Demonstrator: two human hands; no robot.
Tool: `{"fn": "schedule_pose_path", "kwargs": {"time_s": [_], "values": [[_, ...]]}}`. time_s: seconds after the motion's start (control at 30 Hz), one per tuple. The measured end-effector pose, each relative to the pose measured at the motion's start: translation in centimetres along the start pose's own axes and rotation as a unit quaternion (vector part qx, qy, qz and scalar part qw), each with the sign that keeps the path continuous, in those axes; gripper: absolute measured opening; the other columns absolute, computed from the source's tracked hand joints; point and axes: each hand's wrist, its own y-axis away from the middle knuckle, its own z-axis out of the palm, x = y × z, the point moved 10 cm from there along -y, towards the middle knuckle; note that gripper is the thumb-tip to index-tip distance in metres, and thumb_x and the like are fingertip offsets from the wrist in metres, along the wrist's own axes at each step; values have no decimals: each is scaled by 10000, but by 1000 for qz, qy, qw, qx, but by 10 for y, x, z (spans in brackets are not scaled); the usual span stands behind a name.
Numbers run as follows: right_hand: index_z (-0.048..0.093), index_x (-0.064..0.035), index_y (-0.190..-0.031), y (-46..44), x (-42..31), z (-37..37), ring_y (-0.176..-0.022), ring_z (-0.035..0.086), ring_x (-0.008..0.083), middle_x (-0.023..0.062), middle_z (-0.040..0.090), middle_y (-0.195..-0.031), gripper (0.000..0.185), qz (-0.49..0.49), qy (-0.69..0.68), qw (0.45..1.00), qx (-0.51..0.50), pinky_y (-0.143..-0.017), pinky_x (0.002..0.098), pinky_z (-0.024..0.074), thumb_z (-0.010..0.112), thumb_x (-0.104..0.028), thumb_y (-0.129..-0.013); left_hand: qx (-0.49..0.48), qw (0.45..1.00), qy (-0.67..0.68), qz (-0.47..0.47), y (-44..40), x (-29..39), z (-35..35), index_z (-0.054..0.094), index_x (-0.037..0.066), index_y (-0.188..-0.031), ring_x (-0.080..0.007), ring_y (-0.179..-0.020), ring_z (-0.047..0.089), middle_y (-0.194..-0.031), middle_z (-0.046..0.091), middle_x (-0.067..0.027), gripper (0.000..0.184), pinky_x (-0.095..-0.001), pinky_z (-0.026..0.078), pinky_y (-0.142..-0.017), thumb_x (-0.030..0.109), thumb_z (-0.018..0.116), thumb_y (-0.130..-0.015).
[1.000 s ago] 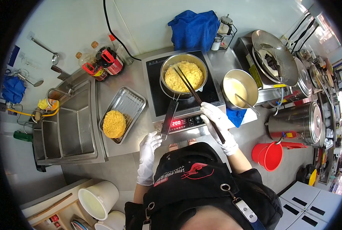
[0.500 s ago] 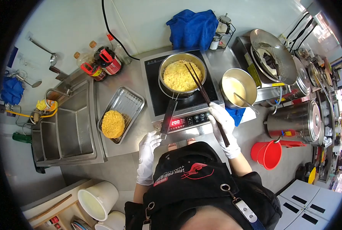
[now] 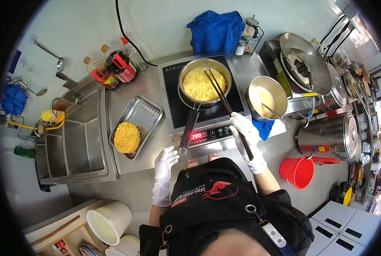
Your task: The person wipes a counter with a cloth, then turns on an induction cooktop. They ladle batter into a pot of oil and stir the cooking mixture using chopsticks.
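My right hand, in a white glove, grips a pair of long dark chopsticks. Their tips reach over the golden food in the steel pot on the induction cooker. The pot's black handle points toward me. Just left of the handle's end is my gloved left hand, fingers loosely curled and apart, holding nothing. A round golden fried cake lies at the near end of the metal tray.
Right of the cooker, a steel pot holds pale batter and a ladle. Sauce bottles and a sink stand left. A blue cloth is behind; a red bucket sits lower right.
The chopstick tips have shifted from the left part of the food toward its right side, and my right hand has moved slightly right. My left hand has stayed beside the handle.
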Motion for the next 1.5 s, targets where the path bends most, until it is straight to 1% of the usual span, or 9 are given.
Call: {"fn": "schedule_pose_path", "kwargs": {"time_s": [0.47,0.53,0.63,0.97,1.03,1.13,1.23,1.33,1.5], "values": [[632,-11,-999,5,-17,-14,-918,634,296,184,639,-986,261,-14,5,999,-33,-813,328,504,671,3,-742,0,1000,0,-2,0,1,4,564,-24,-1110,-158,-774,604,-890,610,-90,397,-254,481,-700,319,501,-921],[636,-10,-987,6,-15,-12,-909,636,299,181,640,-977,244,-13,3,999,-36,-803,328,506,671,-4,-746,-10,1000,-5,-2,-1,0,7,549,-10,-1094,-157,-773,599,-901,595,-78,409,-255,476,-671,355,515,-912],[635,-13,-986,6,-11,-7,-895,638,298,178,640,-974,251,-13,8,999,-43,-790,327,510,677,-4,-739,-18,1000,6,-4,-5,-2,9,554,-35,-1120,-167,-779,607,-886,610,-94,405,-258,481,-697,317,487,-931],[638,-14,-980,6,-5,-4,-886,638,299,179,641,-974,278,-20,-2,999,-40,-777,318,511,687,27,-710,-7,1000,3,0,-4,-3,4,553,-35,-1119,-168,-774,608,-884,610,-97,409,-260,481,-695,324,484,-936],[607,-25,-1039,8,-4,-1,-941,622,308,175,618,-1038,330,-30,-8,998,-57,-810,349,514,669,31,-721,-10,1000,4,2,-5,-3,3,555,-34,-1116,-166,-775,609,-885,610,-98,412,-257,480,-693,329,488,-933],[608,-27,-1036,8,-5,-2,-942,622,308,174,620,-1035,333,-29,-7,998,-56,-810,348,514,673,35,-715,-10,1000,5,6,-3,0,6,557,-33,-1113,-165,-771,609,-886,612,-97,410,-255,479,-688,330,489,-933],[635,-5,-979,4,-7,-5,-891,636,300,180,640,-974,269,-24,-8,999,-36,-788,323,509,686,20,-716,-13,1000,6,6,-3,0,7,557,-32,-1114,-163,-772,610,-886,615,-97,407,-255,478,-688,326,489,-934],[635,-2,-980,3,-10,-8,-894,636,298,180,639,-977,260,-19,-10,999,-44,-798,325,507,684,15,-725,-10,1000,5,3,-4,0,9,557,-9,-1078,-151,-750,593,-879,599,-75,380,-255,471,-651,331,518,-912],[635,1,-985,3,-9,-18,-908,632,292,182,635,-989,251,-14,2,1000,-23,-809,324,502,674,15,-738,-5,1000,4,1,-4,0,9,558,-10,-1080,-149,-747,592,-877,600,-73,379,-253,471,-651,329,512,-915]]}}
